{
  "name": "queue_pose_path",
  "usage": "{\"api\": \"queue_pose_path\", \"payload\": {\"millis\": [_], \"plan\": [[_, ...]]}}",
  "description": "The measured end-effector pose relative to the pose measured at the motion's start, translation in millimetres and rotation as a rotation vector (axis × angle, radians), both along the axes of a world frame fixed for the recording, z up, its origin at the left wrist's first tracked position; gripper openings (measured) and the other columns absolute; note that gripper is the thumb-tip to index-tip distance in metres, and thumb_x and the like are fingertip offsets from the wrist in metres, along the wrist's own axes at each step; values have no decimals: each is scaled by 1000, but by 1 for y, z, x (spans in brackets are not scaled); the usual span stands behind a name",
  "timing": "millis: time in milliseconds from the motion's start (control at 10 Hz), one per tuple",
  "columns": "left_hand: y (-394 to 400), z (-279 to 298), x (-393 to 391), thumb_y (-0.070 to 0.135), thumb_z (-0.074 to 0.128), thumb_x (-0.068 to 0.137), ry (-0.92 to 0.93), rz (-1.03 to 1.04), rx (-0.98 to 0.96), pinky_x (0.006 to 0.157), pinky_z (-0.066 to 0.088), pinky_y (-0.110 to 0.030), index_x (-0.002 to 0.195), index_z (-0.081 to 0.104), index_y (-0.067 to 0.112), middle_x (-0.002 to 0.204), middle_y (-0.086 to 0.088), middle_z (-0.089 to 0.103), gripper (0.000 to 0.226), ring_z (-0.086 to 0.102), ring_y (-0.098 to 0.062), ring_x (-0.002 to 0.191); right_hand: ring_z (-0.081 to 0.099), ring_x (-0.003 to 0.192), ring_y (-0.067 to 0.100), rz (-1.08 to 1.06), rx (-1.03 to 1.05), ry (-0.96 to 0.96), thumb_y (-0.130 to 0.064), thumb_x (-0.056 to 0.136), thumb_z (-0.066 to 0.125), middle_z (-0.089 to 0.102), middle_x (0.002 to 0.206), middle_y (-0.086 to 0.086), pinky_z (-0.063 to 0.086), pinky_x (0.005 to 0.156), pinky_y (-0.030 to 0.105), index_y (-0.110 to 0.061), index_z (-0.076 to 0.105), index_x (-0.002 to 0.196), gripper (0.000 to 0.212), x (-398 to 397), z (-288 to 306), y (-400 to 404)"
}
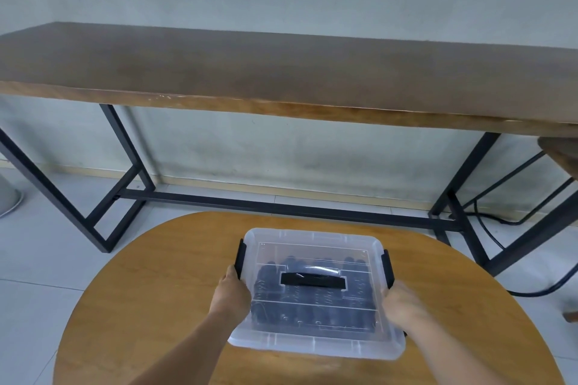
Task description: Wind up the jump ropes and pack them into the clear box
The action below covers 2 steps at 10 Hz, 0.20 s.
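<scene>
Box [316, 344] between both hands, on table [156, 291].
Left hand [230, 292] and right hand [403, 303] grip its sides; ropes [312, 297] inside.

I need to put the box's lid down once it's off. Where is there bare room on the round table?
Bare wood on the round table lies left of the clear box beyond the left hand, and right beyond the right hand. The far strip is narrower. The middle is taken.
</scene>
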<state>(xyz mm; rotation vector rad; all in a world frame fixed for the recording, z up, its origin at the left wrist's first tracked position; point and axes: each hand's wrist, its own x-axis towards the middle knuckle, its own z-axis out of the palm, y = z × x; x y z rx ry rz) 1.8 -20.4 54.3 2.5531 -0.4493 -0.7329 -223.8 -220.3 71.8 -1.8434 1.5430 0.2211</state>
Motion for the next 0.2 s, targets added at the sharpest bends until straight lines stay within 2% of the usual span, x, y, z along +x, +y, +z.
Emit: {"api": "queue_pose_path", "payload": {"millis": [100, 200], "plan": [[0, 2, 2, 2, 37, 97, 22, -3, 39, 100, 48, -37, 141, 38, 8, 136, -12, 49, 45, 52, -28, 119, 58, 78, 16, 41, -35, 88, -19, 102, 37, 59, 90, 2, 40, 58, 27, -13, 53, 107, 18, 2, 0, 0], [-2, 6, 1, 4, 40, 94, -106, 12, 23, 110, 38, -39, 143, 37, 13, 145, -6, 36, 49, 38, -26, 131, 61, 103, 20, 46, -93, 188, -9, 95, 47, 59, 118, 6, 50, 80, 28, -8, 45, 132, 37, 9, 1, 6]]}}
